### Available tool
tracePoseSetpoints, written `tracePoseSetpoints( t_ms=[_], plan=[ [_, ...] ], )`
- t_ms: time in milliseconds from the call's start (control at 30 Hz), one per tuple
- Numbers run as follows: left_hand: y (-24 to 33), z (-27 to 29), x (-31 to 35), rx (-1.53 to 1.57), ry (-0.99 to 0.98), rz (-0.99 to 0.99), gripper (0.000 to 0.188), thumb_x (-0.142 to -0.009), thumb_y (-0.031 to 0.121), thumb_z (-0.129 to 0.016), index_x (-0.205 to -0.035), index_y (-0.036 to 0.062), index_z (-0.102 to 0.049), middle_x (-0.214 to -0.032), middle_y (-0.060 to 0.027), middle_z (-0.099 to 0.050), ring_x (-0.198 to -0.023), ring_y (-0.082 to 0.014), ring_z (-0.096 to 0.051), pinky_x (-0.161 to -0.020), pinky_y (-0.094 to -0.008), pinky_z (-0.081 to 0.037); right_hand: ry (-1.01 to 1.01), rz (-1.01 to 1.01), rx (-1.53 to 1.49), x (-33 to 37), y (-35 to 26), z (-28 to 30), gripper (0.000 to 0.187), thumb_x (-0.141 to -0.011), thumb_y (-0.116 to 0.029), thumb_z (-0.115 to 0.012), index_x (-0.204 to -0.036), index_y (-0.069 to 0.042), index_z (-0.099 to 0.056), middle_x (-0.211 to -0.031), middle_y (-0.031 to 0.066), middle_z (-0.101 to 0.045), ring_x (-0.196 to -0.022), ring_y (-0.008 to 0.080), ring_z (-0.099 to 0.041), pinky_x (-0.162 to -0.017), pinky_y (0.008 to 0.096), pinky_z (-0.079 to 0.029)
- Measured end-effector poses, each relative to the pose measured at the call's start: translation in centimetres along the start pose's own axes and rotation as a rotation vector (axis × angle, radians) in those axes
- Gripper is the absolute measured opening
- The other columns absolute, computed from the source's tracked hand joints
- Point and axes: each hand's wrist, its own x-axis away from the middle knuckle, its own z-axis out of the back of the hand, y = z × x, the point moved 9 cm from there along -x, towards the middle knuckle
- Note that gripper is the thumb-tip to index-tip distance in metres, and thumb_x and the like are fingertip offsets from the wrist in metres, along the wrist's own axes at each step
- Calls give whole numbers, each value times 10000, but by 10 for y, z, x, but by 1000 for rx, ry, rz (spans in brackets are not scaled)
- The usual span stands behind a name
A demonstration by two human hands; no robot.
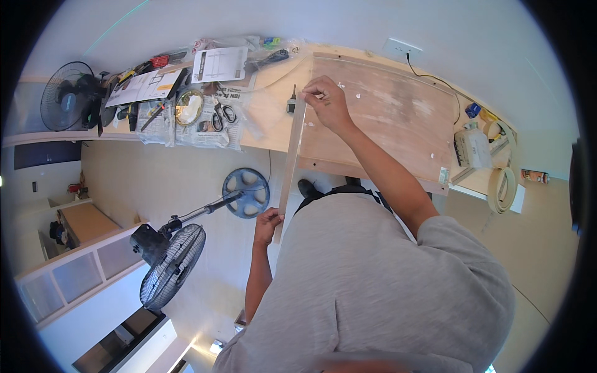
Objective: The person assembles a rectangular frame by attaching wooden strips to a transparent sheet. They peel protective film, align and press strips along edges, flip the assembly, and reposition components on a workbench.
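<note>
At the near end of the long wooden strip (290,158), my left hand (268,224) is closed round it, well off the bench (273,133). I should keep that end steady and level. Further right, my right hand (326,102) pinches the far end over the plywood board (385,121); best to press it flat and square to the board's edge.

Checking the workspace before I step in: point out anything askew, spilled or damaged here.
Nothing looks spilled or broken. The wooden strip overhangs the workbench edge, held by the left hand and right hand. Tools, scissors and papers lie cluttered at the bench's left end.
</note>
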Motion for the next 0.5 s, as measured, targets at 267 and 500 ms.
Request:
tracePoseSetpoints(
  t_ms=[267, 500],
  plan=[
    [5, -3, 13, -65, 6, 13, 108, -882, 17, -720, -987, 36, -732, -873, 21, -690, -811, -71, -598, -764, -250, -473, 236, -413, -142, 38, 95, 31, 79, -798, 44, -772, -833, 12, -709, -927, 44, -627, -794, 149, -655, -658, 298, -562],
    [30, -9, 12, -59, 26, -48, 67, -915, 62, -701, -975, 43, -723, -823, 44, -643, -761, -65, -559, -709, -247, -442, 239, -508, -183, 19, 128, 32, 92, -989, -116, -655, -937, -42, -670, -918, 42, -681, -793, 118, -628, -690, 286, -526]
  ],
)
